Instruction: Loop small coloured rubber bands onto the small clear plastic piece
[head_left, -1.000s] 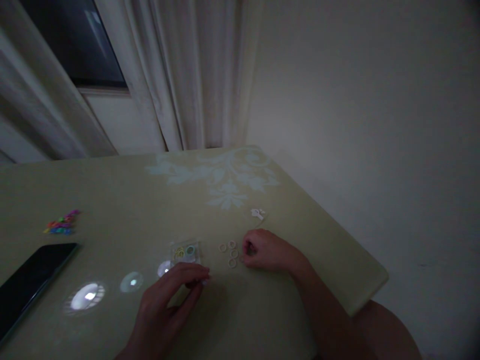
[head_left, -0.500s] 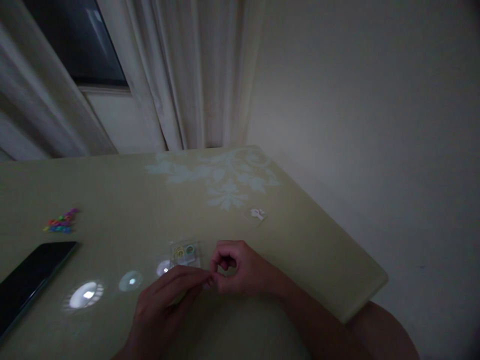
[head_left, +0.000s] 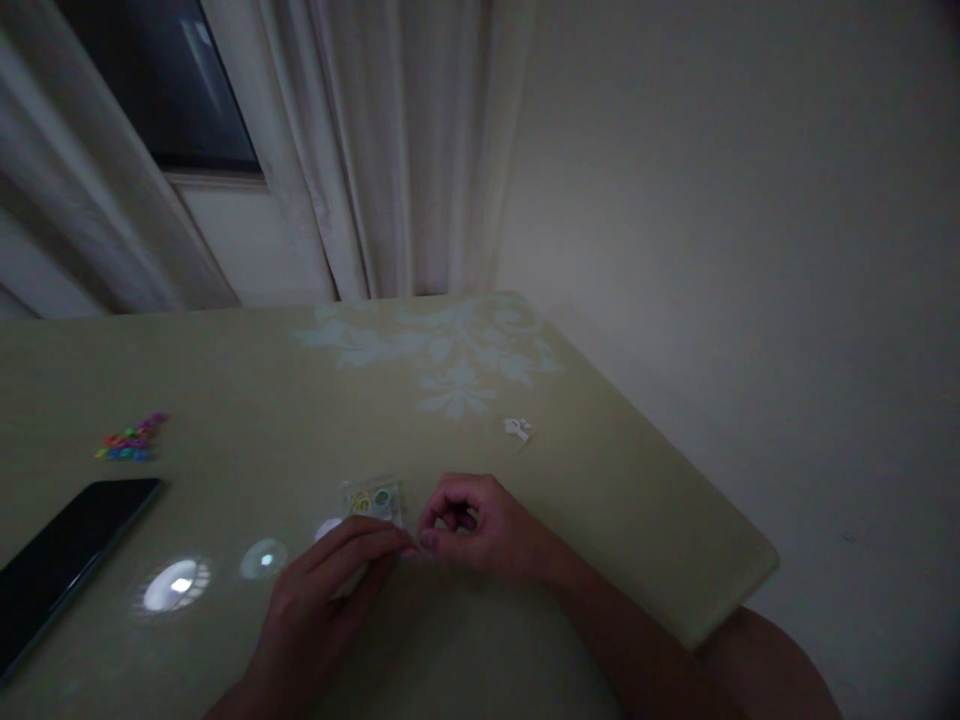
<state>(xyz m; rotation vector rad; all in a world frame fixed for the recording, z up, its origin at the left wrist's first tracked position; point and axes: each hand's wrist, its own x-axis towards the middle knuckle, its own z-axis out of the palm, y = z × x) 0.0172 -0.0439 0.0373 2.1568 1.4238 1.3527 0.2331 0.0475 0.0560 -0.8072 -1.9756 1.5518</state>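
My left hand and my right hand meet fingertip to fingertip low over the pale green table. Both hands are pinched closed on something too small to name in the dim light. Just behind the fingertips lies a small clear packet with yellow and green rings in it. The loose pale rings that lay beside it are hidden under my right hand.
A dark phone lies at the left edge. A heap of several coloured small pieces sits at the far left. A tiny white scrap rests near the floral print. Curtains hang behind; the table's right corner is close.
My right hand moved left from the loose pale rings to meet my left hand's fingertips. The left hand shifted slightly forward.
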